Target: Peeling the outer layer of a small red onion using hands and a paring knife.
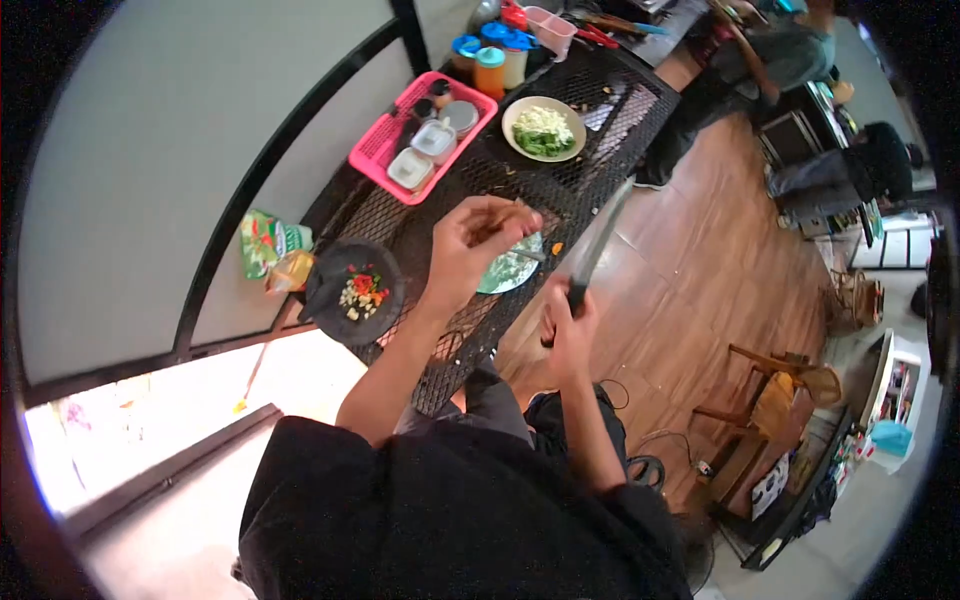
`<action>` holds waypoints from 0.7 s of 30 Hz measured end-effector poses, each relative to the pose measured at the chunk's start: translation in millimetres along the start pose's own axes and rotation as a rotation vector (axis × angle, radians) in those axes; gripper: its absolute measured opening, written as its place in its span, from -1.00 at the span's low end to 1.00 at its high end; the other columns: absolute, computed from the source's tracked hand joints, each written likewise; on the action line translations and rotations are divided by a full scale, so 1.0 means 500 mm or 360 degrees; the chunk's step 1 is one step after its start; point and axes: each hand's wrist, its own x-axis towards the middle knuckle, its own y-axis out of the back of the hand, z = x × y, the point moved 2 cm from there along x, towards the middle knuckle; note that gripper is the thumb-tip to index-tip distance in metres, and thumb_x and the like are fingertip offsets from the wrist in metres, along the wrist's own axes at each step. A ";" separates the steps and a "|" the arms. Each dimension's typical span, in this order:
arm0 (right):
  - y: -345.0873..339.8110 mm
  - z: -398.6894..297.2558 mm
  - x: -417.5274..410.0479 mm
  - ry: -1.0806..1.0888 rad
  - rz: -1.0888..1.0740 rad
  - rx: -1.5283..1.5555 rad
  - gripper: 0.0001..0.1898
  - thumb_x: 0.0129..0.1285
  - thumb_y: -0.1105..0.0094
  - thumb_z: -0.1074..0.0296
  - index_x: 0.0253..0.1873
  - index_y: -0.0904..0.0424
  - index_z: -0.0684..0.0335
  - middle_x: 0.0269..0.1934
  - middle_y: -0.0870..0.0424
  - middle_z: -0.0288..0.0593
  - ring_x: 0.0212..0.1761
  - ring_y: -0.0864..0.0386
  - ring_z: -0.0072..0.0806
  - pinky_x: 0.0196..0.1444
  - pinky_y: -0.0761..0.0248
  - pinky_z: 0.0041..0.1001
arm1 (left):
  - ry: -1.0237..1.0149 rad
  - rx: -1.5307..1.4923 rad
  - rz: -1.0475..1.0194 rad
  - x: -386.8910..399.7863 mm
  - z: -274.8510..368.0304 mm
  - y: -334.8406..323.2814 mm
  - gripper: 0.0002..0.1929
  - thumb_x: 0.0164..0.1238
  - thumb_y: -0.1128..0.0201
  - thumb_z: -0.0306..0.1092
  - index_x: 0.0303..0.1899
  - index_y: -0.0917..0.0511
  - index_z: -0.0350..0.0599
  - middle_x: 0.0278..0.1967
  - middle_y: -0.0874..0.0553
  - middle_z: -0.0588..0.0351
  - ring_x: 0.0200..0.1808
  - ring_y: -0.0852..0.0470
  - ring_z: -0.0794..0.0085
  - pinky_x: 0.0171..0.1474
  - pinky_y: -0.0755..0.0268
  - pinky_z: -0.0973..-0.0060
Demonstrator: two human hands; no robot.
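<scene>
My right hand point(571, 322) grips the black handle of a kitchen knife point(604, 229), its blade pointing up and away over the table's edge. My left hand point(476, 244) is raised with fingers curled and fingertips together; whether something small is between them cannot be told. Behind and below it lies a round green-and-white board or plate point(510, 274), partly hidden, with a thin grey utensil across it. Left of my left forearm sits a dark stone mortar point(326, 289) with chopped red and green chilli and pale garlic-like pieces. Farther off, a bowl point(513, 139) holds chopped greens and white pieces.
A pink plastic basket point(364, 160) of lidded containers and jars stands on the black mesh table point(480, 176). Behind are blue-lidded bottles point(489, 71) and a pink holder point(551, 31). Seasoning packets point(262, 244) lie by the mortar. Two people point(780, 60) point(874, 169) stand farther right; a wooden chair point(776, 401) is at right.
</scene>
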 end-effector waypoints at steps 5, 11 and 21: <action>-0.182 -0.087 -0.029 -0.0057 -0.0576 -0.0037 -0.66 0.36 -0.19 0.40 0.19 -0.51 0.33 -0.49 -0.53 -0.36 -0.66 -0.30 -0.77 -0.66 -0.10 -0.66 | 0.0052 0.0120 0.0168 -0.136 0.128 0.045 -0.64 0.22 -0.34 -0.64 0.06 -0.56 -0.42 -0.08 -0.73 0.00 -0.11 -0.70 0.45 0.04 -0.55 0.51; -0.258 -0.069 -0.080 0.0051 -0.0951 -0.0205 -0.72 0.35 -0.24 0.40 0.10 -0.59 0.35 -0.55 -0.52 -0.41 -0.71 -0.28 -0.78 -0.69 -0.08 -0.66 | -0.0220 0.0363 0.0479 -0.223 0.197 0.078 -0.78 0.30 -0.34 -0.53 -0.05 -0.64 -0.38 -0.18 -0.75 0.10 -0.18 -0.68 0.55 -0.07 -0.54 0.59; -0.283 -0.085 -0.140 -0.0122 -0.1184 -0.0028 -0.78 0.34 -0.26 0.38 0.00 -0.60 0.34 -0.49 -0.64 -0.25 -0.72 -0.33 -0.75 -0.71 -0.06 -0.69 | -0.0280 0.0189 0.0645 -0.293 0.219 0.090 -0.77 0.38 -0.31 -0.34 -0.12 -0.66 -0.37 -0.31 -0.74 0.13 -0.30 -0.65 0.57 -0.13 -0.49 0.61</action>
